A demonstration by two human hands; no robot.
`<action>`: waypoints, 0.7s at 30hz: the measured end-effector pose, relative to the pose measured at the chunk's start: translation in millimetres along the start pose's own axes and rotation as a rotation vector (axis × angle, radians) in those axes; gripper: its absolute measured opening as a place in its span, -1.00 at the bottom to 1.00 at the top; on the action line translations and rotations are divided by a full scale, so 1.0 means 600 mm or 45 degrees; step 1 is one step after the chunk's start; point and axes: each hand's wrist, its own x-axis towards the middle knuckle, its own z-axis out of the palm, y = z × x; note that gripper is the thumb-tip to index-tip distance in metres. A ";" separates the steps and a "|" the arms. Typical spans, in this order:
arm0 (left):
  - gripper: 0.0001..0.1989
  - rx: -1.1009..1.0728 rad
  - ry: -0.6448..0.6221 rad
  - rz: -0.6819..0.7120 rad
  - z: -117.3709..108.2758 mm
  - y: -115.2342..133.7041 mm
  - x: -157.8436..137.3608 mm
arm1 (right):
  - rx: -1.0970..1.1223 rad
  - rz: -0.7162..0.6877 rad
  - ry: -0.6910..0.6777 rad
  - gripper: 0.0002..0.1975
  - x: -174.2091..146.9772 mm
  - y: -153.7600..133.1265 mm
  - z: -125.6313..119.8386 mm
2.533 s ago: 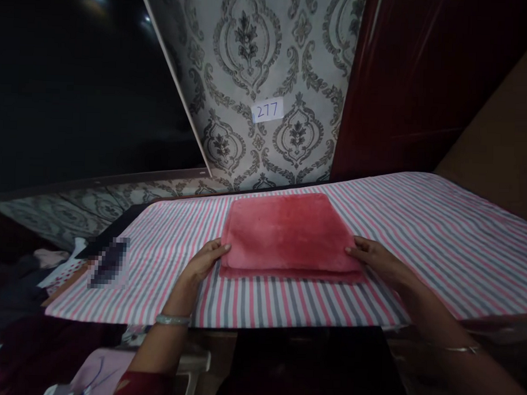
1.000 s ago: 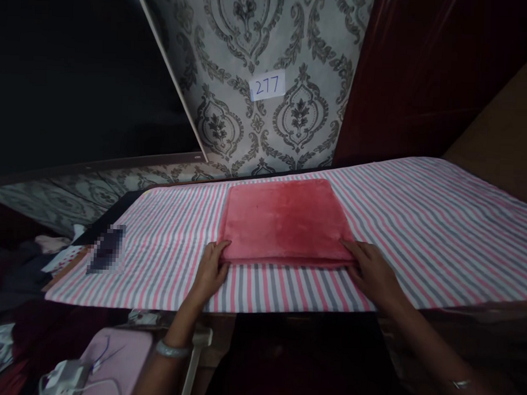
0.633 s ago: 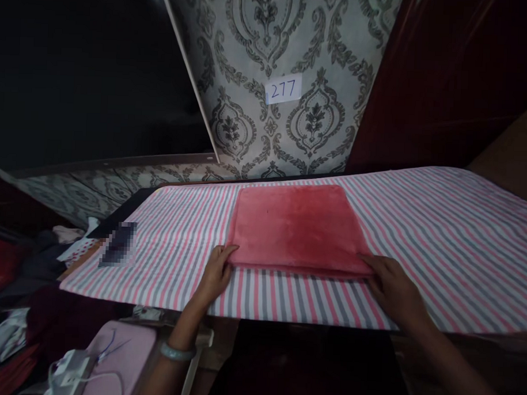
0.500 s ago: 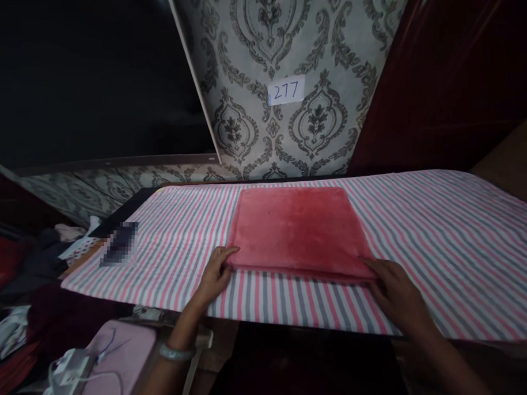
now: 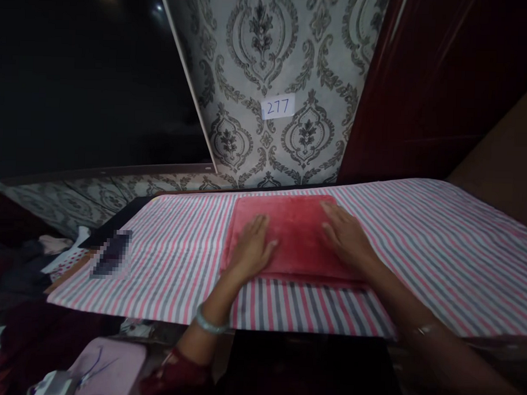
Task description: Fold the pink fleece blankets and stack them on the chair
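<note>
A pinkish-red plush cloth [image 5: 294,244], folded into a thick rectangle, lies flat on a striped table cover [image 5: 179,246]. On its left part rests my left hand [image 5: 253,246], open, with the fingers pointing away from me and the thumb apart. My right hand [image 5: 346,232], slightly blurred, lies over the cloth's right side, open, fingers toward the far right corner. Neither hand grips the fabric. Layered edges show along the cloth's near side, and its right edge is partly hidden under my right hand and forearm.
A blurred-out dark item [image 5: 112,254] lies at the cover's left end. Behind stand a large black screen [image 5: 98,82], patterned wallpaper with a paper marked 277 [image 5: 278,107], and a dark red panel [image 5: 432,82]. Lower left are a pink stool [image 5: 110,365] and heaped clothes [image 5: 46,340].
Both hands have let go of the cloth's near corners and moved forward and inward onto its top, fingers now stretched out. The view has shifted slightly.
</note>
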 end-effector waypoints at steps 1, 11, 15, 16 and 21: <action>-0.41 0.113 -0.107 -0.009 0.024 0.012 0.020 | -0.074 0.012 -0.051 -0.44 0.024 -0.018 0.013; -0.28 0.912 -0.383 -0.041 0.125 -0.039 0.019 | -0.403 0.113 -0.359 -0.46 0.014 -0.037 0.128; -0.31 0.891 -0.365 -0.034 0.119 -0.037 0.021 | -0.391 0.128 -0.345 -0.47 0.016 -0.036 0.130; -0.33 0.895 -0.353 -0.037 0.114 -0.036 0.022 | -0.386 0.130 -0.342 -0.47 0.017 -0.037 0.129; -0.34 1.053 -0.272 -0.263 0.065 -0.043 0.012 | -0.340 0.146 -0.349 -0.47 0.021 -0.041 0.124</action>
